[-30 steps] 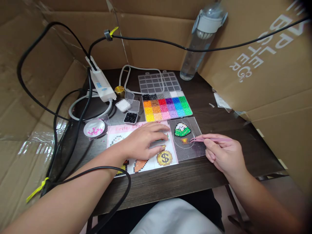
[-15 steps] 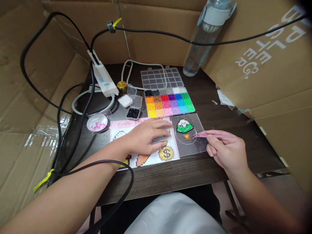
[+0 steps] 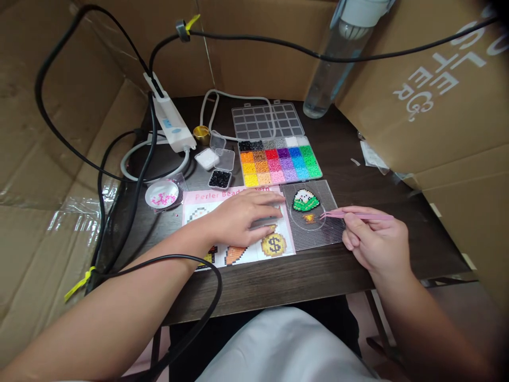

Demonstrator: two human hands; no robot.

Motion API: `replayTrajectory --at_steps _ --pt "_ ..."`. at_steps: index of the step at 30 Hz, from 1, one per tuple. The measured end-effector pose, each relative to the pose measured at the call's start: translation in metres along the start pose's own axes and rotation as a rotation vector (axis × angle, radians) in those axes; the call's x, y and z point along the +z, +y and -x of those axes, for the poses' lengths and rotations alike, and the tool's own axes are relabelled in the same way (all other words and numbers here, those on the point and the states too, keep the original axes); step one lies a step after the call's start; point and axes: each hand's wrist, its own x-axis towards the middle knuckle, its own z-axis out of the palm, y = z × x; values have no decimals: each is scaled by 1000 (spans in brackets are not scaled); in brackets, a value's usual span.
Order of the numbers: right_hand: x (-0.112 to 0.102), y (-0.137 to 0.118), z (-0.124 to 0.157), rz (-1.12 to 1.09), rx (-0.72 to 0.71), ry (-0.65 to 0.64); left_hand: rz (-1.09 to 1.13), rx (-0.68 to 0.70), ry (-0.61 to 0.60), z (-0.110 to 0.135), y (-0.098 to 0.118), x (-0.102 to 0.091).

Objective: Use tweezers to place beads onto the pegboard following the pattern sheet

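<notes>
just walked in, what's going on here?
A person's right hand holds pink tweezers that extend over a pegboard toward a small yellow-orange bead patch. A white-and-green bead figure sits beyond that patch. The left hand lies on a printed pattern sheet. Can't tell if the tweezers grip anything.

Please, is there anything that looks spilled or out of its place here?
Yes, slightly: tiny pinkish specks, perhaps stray beads, lie outside the white dish. A black cable also hangs across the left forearm, seemingly in the way.
</notes>
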Motion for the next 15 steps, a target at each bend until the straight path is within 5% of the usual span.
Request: replayTrajectory --at_steps 15 --pt "3 -25 -23 -152 89 6 1 4 34 0 -1 -1"
